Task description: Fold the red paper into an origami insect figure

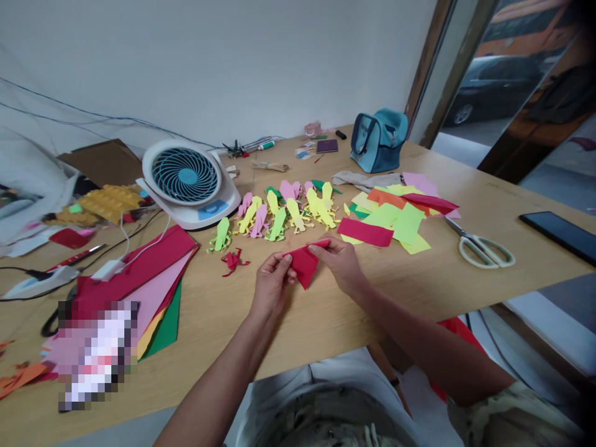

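A folded piece of red paper (305,268) is held above the table's near part, its lower end coming to a point. My left hand (275,273) pinches its left corner between thumb and fingers. At the upper right edge, my right hand (342,261) grips the same paper with the thumb on top. Just left of my hands lies a small red paper figure (234,262) with thin curled limbs. Beyond them several paper figures in yellow, pink and green (295,215) lie grouped on the wooden table (372,310).
Coloured paper pieces (407,226) are piled at the right, beside scissors (484,248) and a phone (559,231). A white fan (186,180) and larger paper sheets (167,310) occupy the left. Towards the back stands a blue bag (379,141). A power strip (41,284) with cables lies far left.
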Demonstrator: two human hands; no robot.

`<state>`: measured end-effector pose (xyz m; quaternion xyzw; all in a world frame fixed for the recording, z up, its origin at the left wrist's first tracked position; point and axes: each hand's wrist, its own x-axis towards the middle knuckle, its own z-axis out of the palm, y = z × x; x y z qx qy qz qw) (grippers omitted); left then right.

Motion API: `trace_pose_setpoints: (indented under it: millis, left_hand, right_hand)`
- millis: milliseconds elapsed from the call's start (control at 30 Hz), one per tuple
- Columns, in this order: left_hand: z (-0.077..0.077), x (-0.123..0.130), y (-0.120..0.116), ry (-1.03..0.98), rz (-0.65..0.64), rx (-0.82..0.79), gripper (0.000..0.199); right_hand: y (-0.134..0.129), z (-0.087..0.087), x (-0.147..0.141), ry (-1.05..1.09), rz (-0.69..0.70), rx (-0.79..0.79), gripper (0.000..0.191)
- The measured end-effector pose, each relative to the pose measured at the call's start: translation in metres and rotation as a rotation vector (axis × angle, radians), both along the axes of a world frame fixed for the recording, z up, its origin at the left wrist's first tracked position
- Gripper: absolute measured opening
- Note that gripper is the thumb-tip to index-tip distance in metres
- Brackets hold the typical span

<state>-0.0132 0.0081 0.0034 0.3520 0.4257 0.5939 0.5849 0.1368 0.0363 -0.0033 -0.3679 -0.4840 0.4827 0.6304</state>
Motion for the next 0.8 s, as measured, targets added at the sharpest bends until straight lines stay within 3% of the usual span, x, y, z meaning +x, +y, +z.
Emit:
trace_pose_setpoints:
  millis: [300,800]
  left_hand:
    - [-0.0012,0.0011,-0.001,0.036,0.052,0.043,0.042]
    - [0.0006,0.0002,-0.0023,0.092,0.052,0.08,0.037]
  right_hand:
    - [-0.0019,0.0012,-0.002,0.036,0.094,-0.094,0.032]
    - [0.0039,-0.0052,0.0032,0.086,0.063,-0.065,0.023]
